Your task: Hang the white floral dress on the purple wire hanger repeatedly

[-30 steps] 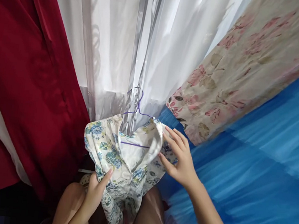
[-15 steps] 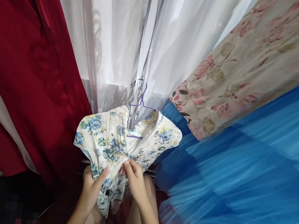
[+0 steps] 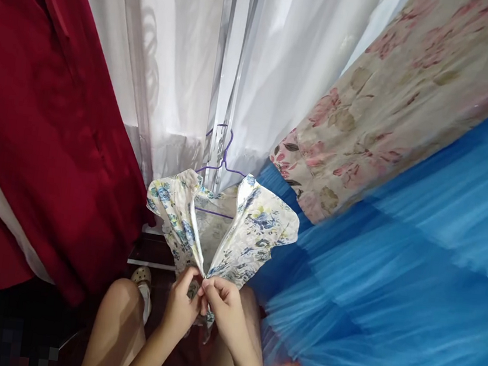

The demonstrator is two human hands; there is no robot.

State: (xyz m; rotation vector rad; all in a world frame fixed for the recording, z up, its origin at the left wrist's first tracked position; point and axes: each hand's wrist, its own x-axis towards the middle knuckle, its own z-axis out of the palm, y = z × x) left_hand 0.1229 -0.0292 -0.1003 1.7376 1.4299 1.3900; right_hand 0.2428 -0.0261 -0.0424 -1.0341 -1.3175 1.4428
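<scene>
A white floral garment (image 3: 261, 220) with blue, green and yellow flowers hangs on a purple hanger (image 3: 225, 166), its V-shaped front opening spread apart. At the bottom of that opening, my left hand (image 3: 186, 301) pinches the garment's left edge. Close beside it, my right hand (image 3: 220, 303) pinches the other edge, fingertips touching or nearly touching the left ones. What lies exactly between the fingertips is too small to make out. The garment's lower part falls between my knees, partly hidden by my hands.
Red cloth (image 3: 63, 145) hangs at the left and white curtains (image 3: 173, 69) at the back. A cream cloth with pink flowers (image 3: 365, 120) and a blue tulle skirt (image 3: 391, 282) fill the right. My knee (image 3: 120, 304) and a clog-like shoe (image 3: 142, 275) show below.
My left hand has moved right, from the garment's front panel to the opening's edge beside my right hand. The neckline now stands wider, and the hands sit slightly lower.
</scene>
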